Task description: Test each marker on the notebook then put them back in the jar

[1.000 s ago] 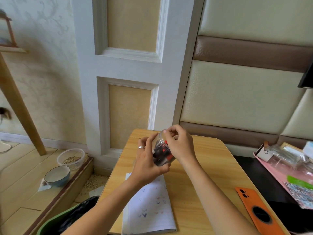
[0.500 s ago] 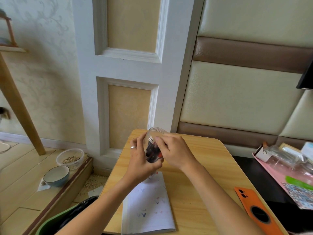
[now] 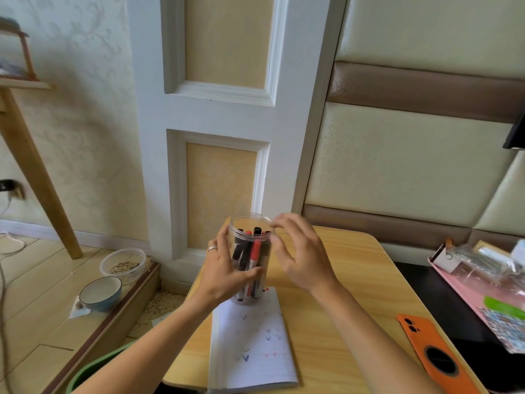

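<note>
Standing upright near the far left corner of the wooden table, the clear jar rests partly on the far edge of the notebook, and that footing is the likeliest source of trouble: with its base half on the page and half on the wood, a careless release or a brush of the wrist could tip it and spill the markers across the tabletop or over the nearby left edge onto the floor. The jar's mouth is open, with no lid in view, so nothing would keep the markers in if it fell. They are tall, black and red ones leaning against each other inside, and that puts the weight high. The left hand grips the jar's side, thumb across the front wall and fingers behind, a ring on one finger. The right hand hovers just beside the jar's rim, fingers spread and lightly curved, holding nothing; whether a fingertip touches the rim I cannot tell. Small coloured test marks already dot the notebook page, so the testing looks done.
</note>
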